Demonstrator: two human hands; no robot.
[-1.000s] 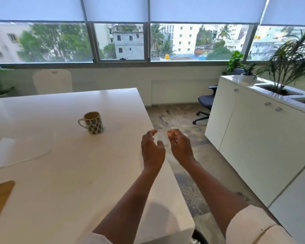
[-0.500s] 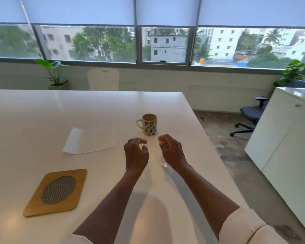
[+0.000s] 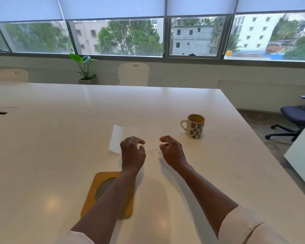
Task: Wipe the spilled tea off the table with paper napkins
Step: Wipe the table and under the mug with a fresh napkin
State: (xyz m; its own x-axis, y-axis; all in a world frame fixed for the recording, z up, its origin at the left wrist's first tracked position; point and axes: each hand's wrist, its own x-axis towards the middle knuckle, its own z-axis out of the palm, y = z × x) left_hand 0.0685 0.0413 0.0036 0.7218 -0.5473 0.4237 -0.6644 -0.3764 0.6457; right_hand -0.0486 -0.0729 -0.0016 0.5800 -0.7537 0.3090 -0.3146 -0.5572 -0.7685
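A white paper napkin (image 3: 117, 139) lies flat on the white table (image 3: 60, 138), near the middle. My left hand (image 3: 132, 152) hovers over the napkin's near edge, fingers curled and apart, holding nothing. My right hand (image 3: 172, 151) hangs just right of the napkin, also loosely curled with nothing in it. A leaf-patterned mug (image 3: 195, 125) full of tea stands upright to the right of the napkin, beyond my right hand. I cannot make out any spilled tea on the glossy tabletop.
A wooden trivet with a woven centre (image 3: 102, 191) lies under my left forearm. White chairs (image 3: 133, 73) and a potted plant (image 3: 84, 71) stand behind the table's far edge. A dark office chair (image 3: 296, 117) and a white cabinet (image 3: 303, 155) are on the right.
My view has swung left from the table's right edge to its middle. Both hands moved forward over the table toward the napkin, still holding nothing.
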